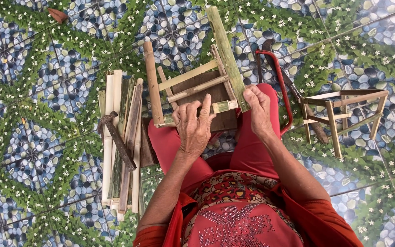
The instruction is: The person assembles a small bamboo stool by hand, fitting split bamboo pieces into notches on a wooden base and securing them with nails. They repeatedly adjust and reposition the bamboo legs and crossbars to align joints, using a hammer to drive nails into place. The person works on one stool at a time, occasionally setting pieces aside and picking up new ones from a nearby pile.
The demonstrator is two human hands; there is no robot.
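Two hands on one bamboo frame, above a patterned tile floor.

At the left lies one bundle of split bamboo strips [122, 146], with one hammer [117, 139] on top. The left hand [194, 126] rests with its fingers spread on a short cross piece of the bamboo frame [193, 84], which sits on the lap over one dark board [209, 98]. The right hand [258, 112] is clamped on the frame's right post. Further right lie one red-framed saw [277, 75] and one second, smaller frame [344, 116]. One brown scrap [58, 15] lies far left.

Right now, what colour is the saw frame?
Red; the saw frame shows best in the head view.
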